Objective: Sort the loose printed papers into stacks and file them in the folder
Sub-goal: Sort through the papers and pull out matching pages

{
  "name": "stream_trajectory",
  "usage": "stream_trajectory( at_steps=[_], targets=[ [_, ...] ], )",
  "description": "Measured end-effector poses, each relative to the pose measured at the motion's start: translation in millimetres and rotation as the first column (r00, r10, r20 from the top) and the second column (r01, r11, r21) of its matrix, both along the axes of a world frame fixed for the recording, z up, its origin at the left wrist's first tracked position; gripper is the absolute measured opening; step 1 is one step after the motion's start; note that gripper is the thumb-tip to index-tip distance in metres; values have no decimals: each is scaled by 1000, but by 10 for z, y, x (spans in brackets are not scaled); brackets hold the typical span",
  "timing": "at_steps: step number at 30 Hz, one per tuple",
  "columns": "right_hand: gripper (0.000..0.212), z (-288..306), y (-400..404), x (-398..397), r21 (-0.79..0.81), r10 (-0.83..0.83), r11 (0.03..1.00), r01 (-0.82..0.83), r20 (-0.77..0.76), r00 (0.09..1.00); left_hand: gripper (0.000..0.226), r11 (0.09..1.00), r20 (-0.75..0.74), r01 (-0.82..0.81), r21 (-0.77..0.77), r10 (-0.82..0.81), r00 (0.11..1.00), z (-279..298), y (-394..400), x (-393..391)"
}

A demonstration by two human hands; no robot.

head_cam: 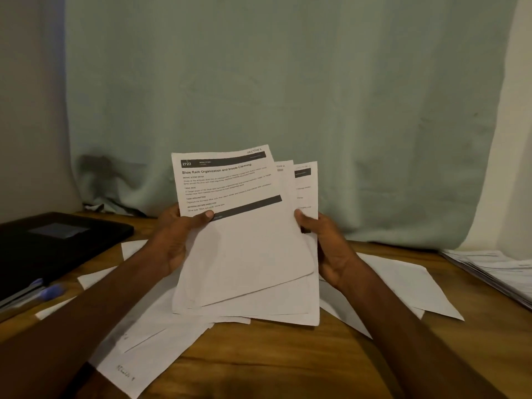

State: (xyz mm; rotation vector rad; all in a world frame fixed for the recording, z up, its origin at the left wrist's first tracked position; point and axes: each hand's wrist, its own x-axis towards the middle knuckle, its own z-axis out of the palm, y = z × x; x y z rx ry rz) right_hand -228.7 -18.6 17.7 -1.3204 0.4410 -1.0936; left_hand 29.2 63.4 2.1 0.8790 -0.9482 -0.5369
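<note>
Fanned sheets held upright above table, top page headed "Shoe Rack Organization and Insole Cleaning". Gripped at left edge by left hand, at right edge by right hand, thumbs in front. Loose papers flat beneath; black folder closed at left, second stack at right.

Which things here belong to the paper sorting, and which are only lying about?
For the job:
held sheets, gripped by left hand and right hand
loose papers on table
black folder
paper stack at right

Lying about:
blue pen
green curtain
</note>
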Motion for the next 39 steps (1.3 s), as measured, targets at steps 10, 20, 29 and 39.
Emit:
stream_trajectory(
  at_steps=[10,20,29,39],
  targets=[
    [43,-76,-74,4,103,37,994,-42,51,998,50,974,147,170,152,-192,970,-46,15,7],
    [37,-100,-15,68,-30,-81,996,81,12,997,67,878,118,429,213,-459,880,54,123,12],
    [26,180,273,57,-370,-275,887,276,58,960,53,976,93,204,-73,-197,976,180,145,-162],
    [46,-37,191,7,-260,-257,954,147,-461,849,50,985,195,124,121,-146,970,-45,120,-217]
  ],
)
